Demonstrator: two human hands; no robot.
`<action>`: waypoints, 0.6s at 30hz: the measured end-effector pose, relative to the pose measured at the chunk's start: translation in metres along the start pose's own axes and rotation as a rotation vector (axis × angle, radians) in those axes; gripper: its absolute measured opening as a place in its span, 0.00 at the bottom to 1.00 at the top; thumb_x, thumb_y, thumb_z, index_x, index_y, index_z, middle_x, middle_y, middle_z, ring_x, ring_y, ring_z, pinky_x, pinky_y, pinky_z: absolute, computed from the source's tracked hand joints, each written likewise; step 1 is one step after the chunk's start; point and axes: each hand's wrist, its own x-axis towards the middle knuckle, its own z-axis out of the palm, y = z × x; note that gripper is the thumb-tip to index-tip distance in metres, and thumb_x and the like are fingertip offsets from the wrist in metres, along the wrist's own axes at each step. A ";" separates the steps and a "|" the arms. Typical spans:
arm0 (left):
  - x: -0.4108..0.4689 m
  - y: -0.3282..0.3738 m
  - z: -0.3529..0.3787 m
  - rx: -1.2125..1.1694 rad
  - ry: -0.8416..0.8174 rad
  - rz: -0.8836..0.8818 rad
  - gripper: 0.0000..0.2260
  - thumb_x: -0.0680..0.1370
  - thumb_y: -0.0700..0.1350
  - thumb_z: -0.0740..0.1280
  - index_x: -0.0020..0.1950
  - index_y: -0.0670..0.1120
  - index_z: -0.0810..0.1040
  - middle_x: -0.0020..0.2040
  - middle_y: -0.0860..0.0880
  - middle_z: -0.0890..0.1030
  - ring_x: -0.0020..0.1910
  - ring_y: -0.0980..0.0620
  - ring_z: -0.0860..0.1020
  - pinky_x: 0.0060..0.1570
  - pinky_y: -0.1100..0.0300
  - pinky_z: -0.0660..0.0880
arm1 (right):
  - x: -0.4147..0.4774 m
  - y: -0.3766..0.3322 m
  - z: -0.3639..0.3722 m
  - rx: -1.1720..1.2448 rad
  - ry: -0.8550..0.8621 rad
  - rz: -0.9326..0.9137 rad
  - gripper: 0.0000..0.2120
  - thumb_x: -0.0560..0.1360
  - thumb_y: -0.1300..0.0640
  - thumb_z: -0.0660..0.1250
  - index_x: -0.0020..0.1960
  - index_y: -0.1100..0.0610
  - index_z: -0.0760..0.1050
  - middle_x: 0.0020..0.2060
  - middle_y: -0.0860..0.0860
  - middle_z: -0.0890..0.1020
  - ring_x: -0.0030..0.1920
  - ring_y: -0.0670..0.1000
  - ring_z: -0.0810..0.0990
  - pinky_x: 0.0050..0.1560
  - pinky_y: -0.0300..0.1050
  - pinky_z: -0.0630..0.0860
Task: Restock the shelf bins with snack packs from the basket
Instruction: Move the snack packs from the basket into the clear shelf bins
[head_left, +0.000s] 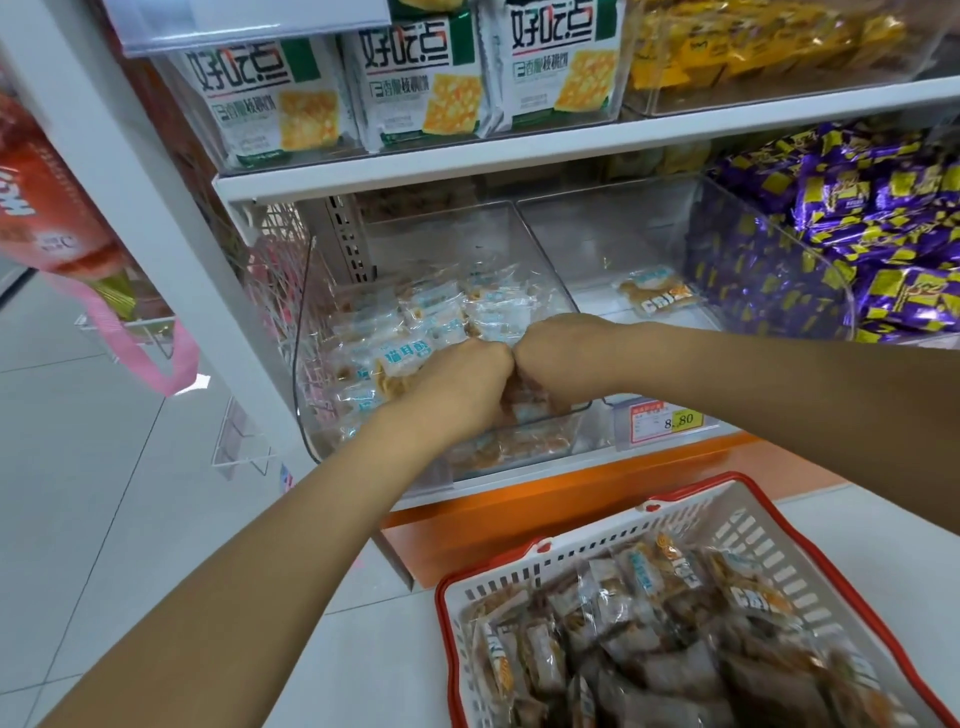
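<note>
A clear plastic bin on the lower shelf holds several pale snack packs. Both my hands reach into its front. My left hand and my right hand touch knuckle to knuckle, fingers curled down around snack packs at the bin's front wall. The fingertips are hidden behind the packs. Beside it, the middle bin holds a single pack. On the floor at the lower right sits a white basket with a red rim, full of several brown snack packs.
A bin of purple-wrapped candies fills the right of the same shelf. Cracker packs and yellow snacks stand on the shelf above. A price tag hangs at the shelf edge. A red bag hangs at the left over tiled floor.
</note>
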 end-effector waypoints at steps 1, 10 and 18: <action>-0.001 -0.001 -0.001 -0.001 -0.020 0.010 0.08 0.73 0.43 0.70 0.51 0.45 0.79 0.48 0.45 0.80 0.49 0.44 0.78 0.45 0.55 0.75 | 0.001 0.001 0.000 0.006 0.007 -0.018 0.16 0.73 0.62 0.67 0.31 0.53 0.64 0.30 0.49 0.67 0.29 0.47 0.65 0.26 0.39 0.61; -0.006 0.006 -0.003 -0.022 -0.012 -0.005 0.08 0.72 0.41 0.69 0.35 0.49 0.73 0.32 0.53 0.70 0.34 0.51 0.72 0.29 0.60 0.65 | -0.004 0.024 -0.002 0.199 -0.027 -0.152 0.08 0.71 0.54 0.73 0.49 0.53 0.84 0.43 0.49 0.85 0.45 0.51 0.80 0.39 0.39 0.70; -0.018 -0.006 -0.015 -0.262 -0.023 -0.013 0.08 0.75 0.44 0.70 0.54 0.48 0.82 0.49 0.52 0.82 0.49 0.54 0.80 0.46 0.64 0.72 | -0.006 0.019 0.015 0.089 0.146 -0.120 0.06 0.71 0.57 0.69 0.38 0.59 0.80 0.34 0.56 0.80 0.33 0.52 0.69 0.35 0.45 0.68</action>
